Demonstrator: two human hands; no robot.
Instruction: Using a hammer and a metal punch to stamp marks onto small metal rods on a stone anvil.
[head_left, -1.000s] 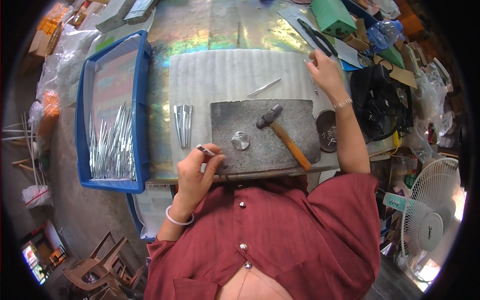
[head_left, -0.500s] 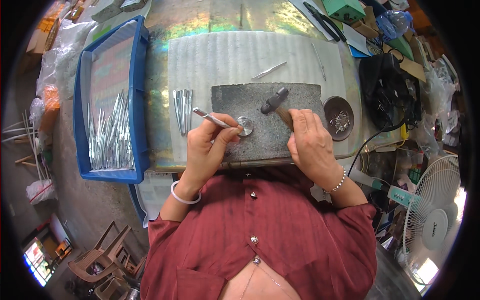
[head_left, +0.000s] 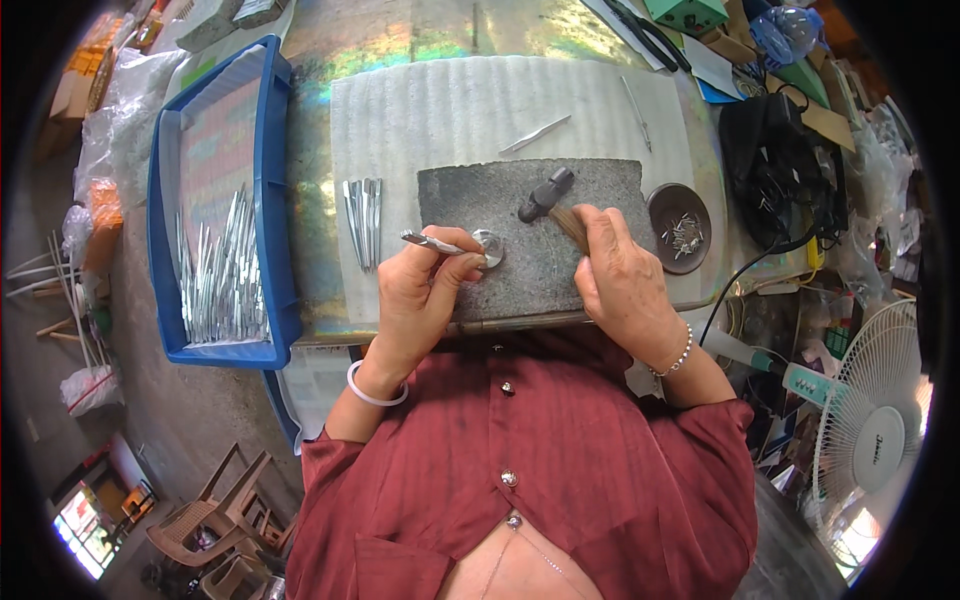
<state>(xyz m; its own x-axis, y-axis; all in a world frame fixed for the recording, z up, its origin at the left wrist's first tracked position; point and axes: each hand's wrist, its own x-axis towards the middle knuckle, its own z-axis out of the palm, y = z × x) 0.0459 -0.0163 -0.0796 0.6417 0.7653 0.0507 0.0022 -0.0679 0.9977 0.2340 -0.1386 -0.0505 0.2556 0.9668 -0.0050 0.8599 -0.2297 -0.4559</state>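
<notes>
My left hand [head_left: 418,290] is closed, pinching a slim silver metal rod [head_left: 428,242] between thumb and fingers. The rod's outer end points to the upper left, and its other end is at a small round metal disc [head_left: 490,241], partly hidden by my fingertips. That disc lies on a dark grey stone slab [head_left: 530,285]. My right hand [head_left: 628,280] is wrapped round the wooden handle of a hammer [head_left: 546,196]. The dark hammer head is over the slab, right of the disc; whether it touches the stone I cannot tell.
A blue tray [head_left: 285,200] of many silver rods stands left. Several more rods [head_left: 363,225] lie beside the slab on white foam [head_left: 400,110], with two thin pieces behind. A brown bowl [head_left: 664,200] of small pins sits right. Beyond are a black bag [head_left: 760,165] and a fan [head_left: 870,430].
The rod in my left hand has tilted, its outer end now lower and nearer my fingers. The right hand and hammer are nearly unchanged; the whole view has shifted slightly.
</notes>
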